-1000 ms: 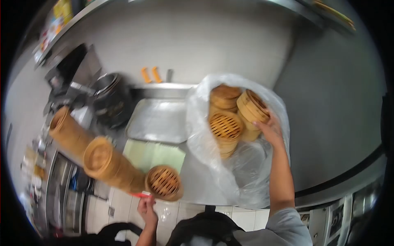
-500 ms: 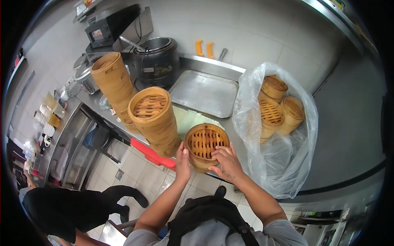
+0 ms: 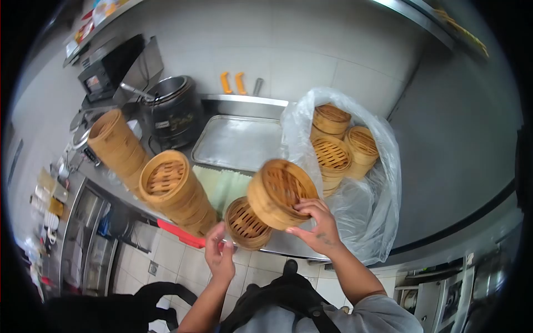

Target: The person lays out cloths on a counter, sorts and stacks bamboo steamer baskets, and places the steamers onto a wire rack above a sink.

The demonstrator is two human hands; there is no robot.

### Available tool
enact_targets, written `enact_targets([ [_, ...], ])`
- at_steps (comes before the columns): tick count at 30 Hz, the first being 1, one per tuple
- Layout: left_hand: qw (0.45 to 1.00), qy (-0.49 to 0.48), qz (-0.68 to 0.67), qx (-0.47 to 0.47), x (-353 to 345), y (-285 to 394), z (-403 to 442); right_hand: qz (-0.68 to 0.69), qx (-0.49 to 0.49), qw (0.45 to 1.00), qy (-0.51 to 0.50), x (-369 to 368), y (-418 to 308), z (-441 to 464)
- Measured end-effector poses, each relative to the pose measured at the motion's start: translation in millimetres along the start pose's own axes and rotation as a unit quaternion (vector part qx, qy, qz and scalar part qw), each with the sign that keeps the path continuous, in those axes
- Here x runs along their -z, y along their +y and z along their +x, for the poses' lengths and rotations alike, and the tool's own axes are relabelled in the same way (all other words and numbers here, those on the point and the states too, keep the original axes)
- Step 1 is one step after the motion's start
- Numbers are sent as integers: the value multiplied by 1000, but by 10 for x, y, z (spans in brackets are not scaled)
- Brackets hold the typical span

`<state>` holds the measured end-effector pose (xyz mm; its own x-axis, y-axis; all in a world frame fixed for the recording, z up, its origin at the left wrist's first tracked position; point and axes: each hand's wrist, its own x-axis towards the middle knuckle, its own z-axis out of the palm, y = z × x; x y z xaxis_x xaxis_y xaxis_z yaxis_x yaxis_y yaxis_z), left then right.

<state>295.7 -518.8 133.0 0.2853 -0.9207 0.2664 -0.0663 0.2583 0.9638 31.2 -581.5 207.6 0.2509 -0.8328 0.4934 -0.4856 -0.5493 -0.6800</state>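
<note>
My right hand (image 3: 316, 222) grips the rim of a round bamboo steamer basket (image 3: 264, 197), thumb outside and fingers inside over its slatted base. This basket is tilted and held above and to the right of another bamboo steamer basket (image 3: 247, 222), which sits at the counter's front edge. My left hand (image 3: 220, 255) is open beside the lower basket's left side, its fingers apart; whether it touches the basket I cannot tell. Left of it stands a tall stack of bamboo steamers (image 3: 186, 194), with a second, leaning stack (image 3: 119, 150) farther back.
On the right, a clear plastic bag (image 3: 377, 233) holds several bamboo steamers (image 3: 331, 155). A metal tray (image 3: 239, 141) lies at the back beside a black pot (image 3: 173, 119). A pale green cloth (image 3: 219, 186) is under the work area. A person in black (image 3: 105, 308) stands at lower left.
My right hand has lifted the upper steamer basket off and tilted it to the right, exposing the one below. My left hand has come away from the upper basket. The view has shifted.
</note>
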Motion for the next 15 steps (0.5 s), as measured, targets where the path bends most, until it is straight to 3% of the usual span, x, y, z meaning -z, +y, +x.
enact_targets([
  [1,997,-53,-55,-26,-27,106,-27,42,-76,996,2,95,71,-129],
  [2,989,-136,-65,2,-52,182,-50,39,-81,996,9,158,158,-282],
  [4,951,-293,-77,51,-174,321,-77,178,-303,935,-42,175,393,-647],
  [5,924,-366,-80,70,-295,360,-92,176,-305,936,-35,117,546,-845],
  [6,922,-373,-80,69,-422,277,-112,110,-261,957,-60,19,740,-1058],
  [8,820,-494,-98,272,-660,-56,-199,43,-221,971,-79,-172,1074,-1342],
  [10,811,-519,-23,268,-853,-432,-301,-245,-57,949,-190,-341,1310,-1443],
  [11,802,-533,50,263,-927,-568,-359,-246,-62,949,-187,-320,1294,-1412],
  [13,804,-534,61,254,-1023,-717,-386,-131,-77,981,-123,-181,1116,-1207],
  [15,813,-520,63,255,-1096,-893,-363,-125,-54,991,7,134,1060,-745],
])
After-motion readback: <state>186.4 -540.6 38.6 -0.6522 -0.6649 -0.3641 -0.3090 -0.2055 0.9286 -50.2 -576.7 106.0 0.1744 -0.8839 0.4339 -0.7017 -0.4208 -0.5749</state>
